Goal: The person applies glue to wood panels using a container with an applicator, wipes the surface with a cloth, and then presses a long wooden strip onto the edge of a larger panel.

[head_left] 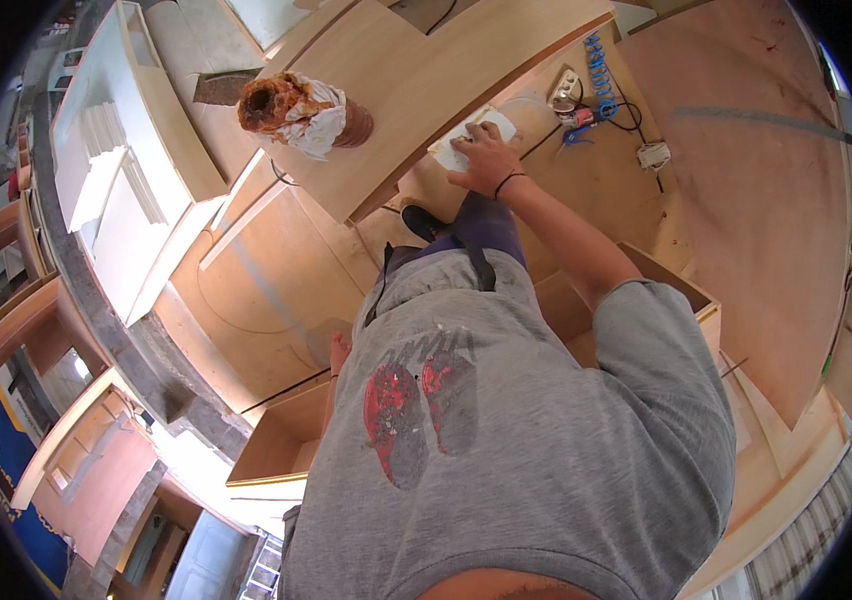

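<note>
One hand (pixel 486 155) only is seen at work, in the upper middle of the frame: its grip is laid flat, fingers spread, on a white pad (pixel 468 142) pressed to the plywood panel (pixel 586 190). The other hand is not seen. How much of the surface is finished cannot be told.

a grey short-sleeved t-shirt (pixel 546 440) covers the torso, with a worn red and dark print on its front. dark purple-blue trousers and a black shoe (pixel 424 222) below. a thin black band circles the right wrist (pixel 509 181).
</note>
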The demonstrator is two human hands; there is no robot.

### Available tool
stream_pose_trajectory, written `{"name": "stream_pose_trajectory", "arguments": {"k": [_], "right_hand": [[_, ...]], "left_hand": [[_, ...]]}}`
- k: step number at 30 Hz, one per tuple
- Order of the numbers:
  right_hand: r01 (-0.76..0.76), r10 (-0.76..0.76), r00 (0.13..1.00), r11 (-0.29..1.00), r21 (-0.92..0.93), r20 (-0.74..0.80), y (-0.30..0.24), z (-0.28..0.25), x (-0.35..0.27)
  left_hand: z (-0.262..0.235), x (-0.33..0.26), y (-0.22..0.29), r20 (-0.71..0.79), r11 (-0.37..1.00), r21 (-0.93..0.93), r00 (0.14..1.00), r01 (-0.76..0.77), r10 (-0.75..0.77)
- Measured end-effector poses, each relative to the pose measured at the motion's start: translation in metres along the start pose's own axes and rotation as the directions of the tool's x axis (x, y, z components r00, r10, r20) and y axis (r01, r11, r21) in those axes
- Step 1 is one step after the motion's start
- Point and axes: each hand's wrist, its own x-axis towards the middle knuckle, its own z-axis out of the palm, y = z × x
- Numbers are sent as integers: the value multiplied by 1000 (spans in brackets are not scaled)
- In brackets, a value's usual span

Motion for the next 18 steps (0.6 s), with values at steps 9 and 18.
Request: {"name": "stream_pose_trajectory", "arguments": {"k": [9,18], "right_hand": [[-79,121,947,985,-151,298,-20,-21,3],[102,-95,992,992,76,-82,-69,34,-16]], "left_hand": [[-51,-8,38,95,987,111,988,114,-125],[-55,2,8,1,998,-42,998,57,-57]]}}
